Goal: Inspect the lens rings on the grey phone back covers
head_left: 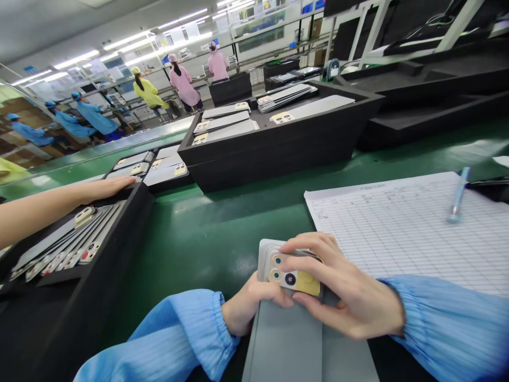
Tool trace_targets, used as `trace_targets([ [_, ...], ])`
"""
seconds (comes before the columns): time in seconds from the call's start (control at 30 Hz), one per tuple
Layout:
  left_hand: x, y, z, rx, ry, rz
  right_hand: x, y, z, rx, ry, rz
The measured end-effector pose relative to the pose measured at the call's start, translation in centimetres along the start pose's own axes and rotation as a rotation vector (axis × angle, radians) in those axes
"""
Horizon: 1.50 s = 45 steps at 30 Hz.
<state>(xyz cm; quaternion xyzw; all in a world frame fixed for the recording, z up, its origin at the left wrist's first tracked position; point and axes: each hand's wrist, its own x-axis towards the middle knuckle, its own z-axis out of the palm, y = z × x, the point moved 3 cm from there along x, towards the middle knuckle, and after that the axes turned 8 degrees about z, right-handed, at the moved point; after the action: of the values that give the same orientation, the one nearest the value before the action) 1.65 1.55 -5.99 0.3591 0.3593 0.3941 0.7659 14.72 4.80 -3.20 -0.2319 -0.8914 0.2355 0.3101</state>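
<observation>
My left hand (258, 300) is closed round a stack of grey phone back panels (288, 334), its thumb lying across the front just below the camera end. That end shows ringed lens openings, a dark round one and a patch of yellow film. From the right, my right hand (342, 286) grips the same camera end, fingers over the top and thumb at the lower edge. The panels' long grey faces run down past the bottom of the view. The backs of the panels and some fingertips are hidden.
A ruled paper sheet (397, 228) with a pen (459, 193) lies at right. Black trays (278, 146) of similar panels stand ahead on the green table (186, 228). Another person's arm (55, 207) reaches over the left tray (131, 217). Several workers are far back.
</observation>
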Motion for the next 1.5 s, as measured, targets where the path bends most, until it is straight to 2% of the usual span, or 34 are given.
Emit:
trace_targets([
  [0.1, -0.32, -0.36, -0.12, -0.073, -0.033, -0.084, -0.01, 0.08, 0.02, -0.008, 0.013, 0.001],
  [0.33, -0.61, -0.55, -0.50, -0.081, 0.063, -0.115, 0.06, 0.22, 0.02, 0.011, 0.029, -0.040],
  [0.53, -0.59, -0.23, -0.28, -0.067, 0.065, -0.126, 0.21, -0.04, -0.24, -0.014, 0.050, -0.060],
  [0.8, -0.49, -0.17, 0.13, -0.049, -0.035, -0.043, 0.09, -0.37, 0.07, -0.055, 0.140, -0.105],
  [0.97, -0.31, -0.19, 0.19, -0.010, -0.049, -0.002, -0.15, -0.42, 0.10, -0.091, 0.204, -0.140],
  [1.07, -0.38, -0.16, 0.31, 0.016, -0.087, -0.018, -0.16, -0.45, 0.16, -0.128, 0.225, -0.155],
  [1.37, -0.57, -0.56, -0.20, -0.004, 0.049, -0.084, -0.20, -0.50, 0.04, -0.160, 0.286, -0.122],
  [1.5, -0.46, -0.69, -0.34, 0.009, 0.054, -0.085, -0.26, -0.39, 0.02, -0.121, 0.322, -0.118],
])
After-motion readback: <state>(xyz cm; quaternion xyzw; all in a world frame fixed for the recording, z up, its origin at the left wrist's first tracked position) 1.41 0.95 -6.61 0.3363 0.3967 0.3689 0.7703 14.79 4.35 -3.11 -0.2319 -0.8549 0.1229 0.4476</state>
